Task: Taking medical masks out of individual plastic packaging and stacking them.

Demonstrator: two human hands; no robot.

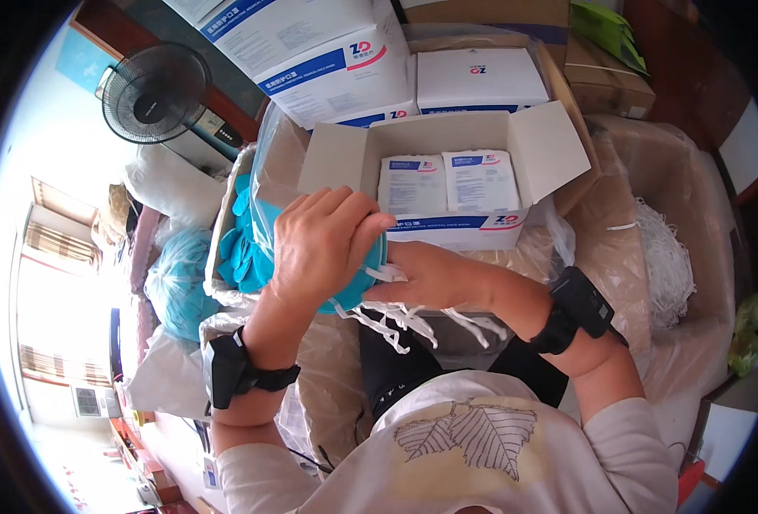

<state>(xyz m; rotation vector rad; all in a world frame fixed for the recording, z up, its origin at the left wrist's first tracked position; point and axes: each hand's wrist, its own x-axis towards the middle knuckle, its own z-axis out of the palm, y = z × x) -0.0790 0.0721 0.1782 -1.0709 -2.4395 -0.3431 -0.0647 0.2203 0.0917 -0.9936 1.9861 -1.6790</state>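
Observation:
Between my two hands is a small stack of blue face masks [349,295], with white ear loops [400,324] dangling below it toward my lap. My left hand [323,240] lies over the top of the stack, its fingers curled round the far edge. From the right, my right hand [434,276] grips the stack's side, thumb below and fingers above; the loops pass by its fingertips. Just beyond the hands stands an open white box [554,150] with its flaps spread. Two white printed packs [412,186] lie side by side inside it.
To the left, a lined carton holds loose blue masks [240,244], near a bag of blue material [182,278]. A carton at right contains white cord loops [666,265]. White boxes [336,73] are stacked behind, with a black fan [156,94] at far left.

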